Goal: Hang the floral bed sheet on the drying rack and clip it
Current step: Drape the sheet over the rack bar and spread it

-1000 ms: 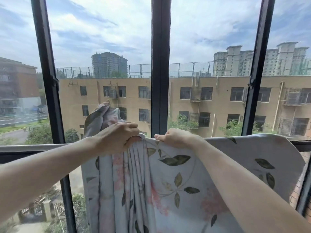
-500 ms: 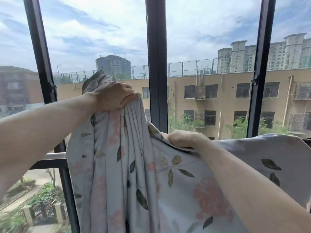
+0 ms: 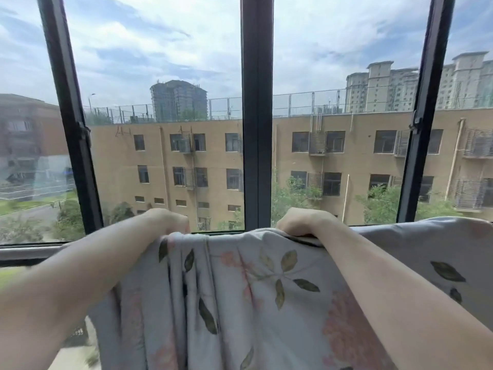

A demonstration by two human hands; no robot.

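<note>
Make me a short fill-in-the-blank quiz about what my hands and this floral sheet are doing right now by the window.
1. Both the left hand and the right hand grip the pale floral bed sheet along its ____ edge.
2. The sheet's printed leaves are dark ____.
3. The black vertical window post rises ____ the two hands.
4. The cloth hangs in bunched pleats under the ____ hand.

Missing words: top; green; between; left

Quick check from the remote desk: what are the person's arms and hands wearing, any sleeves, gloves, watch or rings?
Nothing visible. Both forearms are bare right down to the frame edge, with no sleeve cuffs in view. The left hand and right hand have no gloves, and no watch, bracelet or ring shows on the parts facing the camera.
</note>
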